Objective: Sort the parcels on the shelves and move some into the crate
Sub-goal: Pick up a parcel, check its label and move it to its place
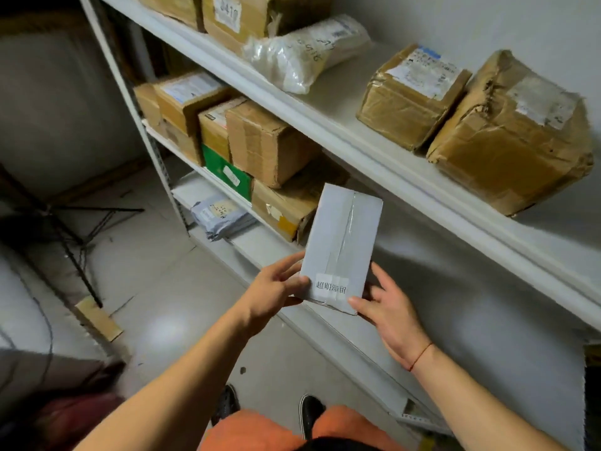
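While hands (276,284) grip parcel (341,249), boxes (270,141) (taped) behind

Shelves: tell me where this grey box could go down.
Free: the shelf board between the white bag and the taped carton, and the lower board right of the grey mailers. Crowded: the stacked cartons on the middle shelf. Both hands, left hand and right hand, hold the grey box.

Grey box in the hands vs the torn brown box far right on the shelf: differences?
The grey box is slim, flat-sided and intact; the torn brown box is bulky, crumpled and ripped. The grey box is held by the left hand and right hand; the brown one rests on the shelf. Both are taped and labelled.
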The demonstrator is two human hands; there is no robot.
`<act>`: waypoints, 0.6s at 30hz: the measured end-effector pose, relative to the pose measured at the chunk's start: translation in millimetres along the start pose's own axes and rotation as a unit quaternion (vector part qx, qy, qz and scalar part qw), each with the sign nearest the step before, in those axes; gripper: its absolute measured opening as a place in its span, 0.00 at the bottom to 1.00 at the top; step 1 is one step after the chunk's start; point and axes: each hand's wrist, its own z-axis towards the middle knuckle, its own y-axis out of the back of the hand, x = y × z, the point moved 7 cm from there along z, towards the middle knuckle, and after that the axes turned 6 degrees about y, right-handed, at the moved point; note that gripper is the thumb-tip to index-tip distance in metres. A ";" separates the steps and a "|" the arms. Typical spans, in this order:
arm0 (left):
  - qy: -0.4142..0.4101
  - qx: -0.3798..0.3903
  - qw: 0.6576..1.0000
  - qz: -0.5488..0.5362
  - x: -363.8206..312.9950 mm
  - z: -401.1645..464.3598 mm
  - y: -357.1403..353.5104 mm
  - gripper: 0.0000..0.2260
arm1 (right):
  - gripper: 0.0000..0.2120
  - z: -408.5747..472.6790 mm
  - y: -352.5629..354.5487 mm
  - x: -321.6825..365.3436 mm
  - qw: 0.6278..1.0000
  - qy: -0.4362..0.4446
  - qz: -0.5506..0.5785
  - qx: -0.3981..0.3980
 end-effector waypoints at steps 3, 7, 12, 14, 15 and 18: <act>-0.025 -0.071 0.997 -0.036 5.9 -34.5 14.0 0.24 | 0.38 -10.0 -25.9 7.1 0.998 0.032 0.005 0.047; -0.031 -0.152 0.986 -0.069 30.9 -87.0 11.8 0.27 | 0.40 -36.1 -41.7 -9.1 0.993 0.051 -0.030 0.105; -0.035 -0.263 0.957 -0.114 87.6 -164.9 -0.9 0.28 | 0.40 -73.4 -64.7 -19.8 0.970 0.045 -0.070 0.229; -0.033 -0.321 0.936 -0.141 114.1 -200.0 -6.3 0.27 | 0.38 -80.4 -85.9 -22.5 0.948 0.032 -0.090 0.304; -0.036 -0.353 0.922 -0.157 126.7 -219.4 -8.8 0.27 | 0.38 -85.4 -99.9 -23.3 0.934 0.023 -0.098 0.344; -0.056 -0.443 0.865 -0.229 168.5 -281.6 -15.8 0.28 | 0.36 -111.7 -149.6 -22.7 0.876 0.010 -0.134 0.463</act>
